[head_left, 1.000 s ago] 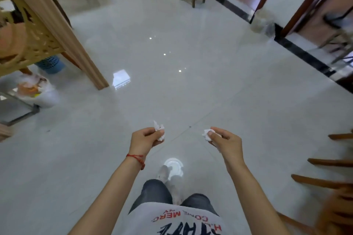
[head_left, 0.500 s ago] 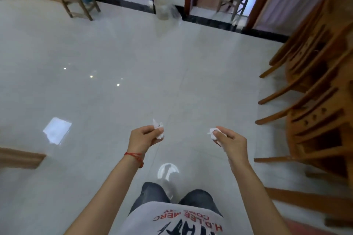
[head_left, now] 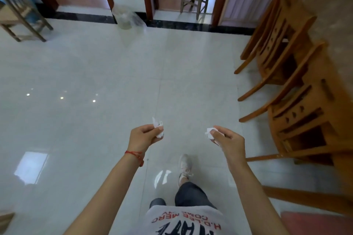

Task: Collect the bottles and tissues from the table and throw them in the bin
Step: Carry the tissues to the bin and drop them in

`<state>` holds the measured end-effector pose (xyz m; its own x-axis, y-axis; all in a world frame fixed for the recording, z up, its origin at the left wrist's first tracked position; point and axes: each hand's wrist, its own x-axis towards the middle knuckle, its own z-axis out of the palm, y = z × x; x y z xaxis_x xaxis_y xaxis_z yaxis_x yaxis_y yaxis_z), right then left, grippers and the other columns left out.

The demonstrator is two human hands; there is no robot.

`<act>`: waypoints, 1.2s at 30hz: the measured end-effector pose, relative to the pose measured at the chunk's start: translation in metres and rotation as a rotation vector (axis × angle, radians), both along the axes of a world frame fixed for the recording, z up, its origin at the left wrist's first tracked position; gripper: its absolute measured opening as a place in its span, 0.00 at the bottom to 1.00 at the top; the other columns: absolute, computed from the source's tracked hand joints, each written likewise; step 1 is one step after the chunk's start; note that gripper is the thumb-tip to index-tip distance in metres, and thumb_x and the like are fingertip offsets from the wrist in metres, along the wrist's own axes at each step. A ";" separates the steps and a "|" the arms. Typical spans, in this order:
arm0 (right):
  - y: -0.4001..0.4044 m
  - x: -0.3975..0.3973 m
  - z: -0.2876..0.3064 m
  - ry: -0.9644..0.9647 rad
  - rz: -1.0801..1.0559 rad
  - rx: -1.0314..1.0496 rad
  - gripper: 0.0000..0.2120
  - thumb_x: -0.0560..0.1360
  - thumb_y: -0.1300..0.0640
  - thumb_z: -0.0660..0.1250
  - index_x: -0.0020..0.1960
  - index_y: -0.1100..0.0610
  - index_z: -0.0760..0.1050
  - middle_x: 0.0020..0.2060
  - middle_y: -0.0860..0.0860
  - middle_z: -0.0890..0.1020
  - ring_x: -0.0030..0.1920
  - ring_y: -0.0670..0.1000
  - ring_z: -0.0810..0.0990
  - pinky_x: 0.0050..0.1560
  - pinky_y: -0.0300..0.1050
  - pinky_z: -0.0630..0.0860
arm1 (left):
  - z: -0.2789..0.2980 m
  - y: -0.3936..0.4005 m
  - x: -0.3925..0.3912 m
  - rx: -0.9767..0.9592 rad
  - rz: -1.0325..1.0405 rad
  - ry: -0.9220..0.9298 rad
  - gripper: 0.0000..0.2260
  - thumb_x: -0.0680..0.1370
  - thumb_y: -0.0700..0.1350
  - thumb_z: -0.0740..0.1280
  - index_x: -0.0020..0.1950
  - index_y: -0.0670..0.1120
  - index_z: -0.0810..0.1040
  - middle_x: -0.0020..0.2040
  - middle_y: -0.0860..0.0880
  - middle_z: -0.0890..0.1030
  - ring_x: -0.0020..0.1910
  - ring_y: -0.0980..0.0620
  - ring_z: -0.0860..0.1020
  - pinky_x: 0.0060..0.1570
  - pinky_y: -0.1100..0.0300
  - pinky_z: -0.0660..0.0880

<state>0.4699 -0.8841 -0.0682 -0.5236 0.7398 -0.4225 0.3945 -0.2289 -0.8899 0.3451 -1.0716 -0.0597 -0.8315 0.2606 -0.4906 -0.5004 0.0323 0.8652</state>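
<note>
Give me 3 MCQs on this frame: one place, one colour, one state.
1. Where is the bin?
A. on the floor by the far wall, between two doorways
B. beside the person's foot
C. on a chair

2. What colour is the string on the left wrist?
A. blue
B. red
C. green

3. What is the state of the hands?
A. both empty
B. only the right holds a tissue
C. each pinches a crumpled tissue

Answers:
1 A: the bin stands against the far wall.
2 B: the string is red.
3 C: left hand and right hand each grip a white tissue.

View swung right — bin [head_left: 125, 17] now ahead (was off right); right foot [head_left: 185, 166] stepping forward.
</note>
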 end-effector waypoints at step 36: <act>0.341 -0.481 0.020 -0.013 -0.139 -0.045 0.03 0.71 0.61 0.71 0.42 0.54 0.79 0.37 0.45 0.82 0.39 0.45 0.81 0.41 0.36 0.78 | 0.009 0.362 -0.511 -0.015 -0.183 0.011 0.09 0.72 0.35 0.69 0.33 0.38 0.73 0.38 0.42 0.69 0.42 0.46 0.73 0.42 0.62 0.80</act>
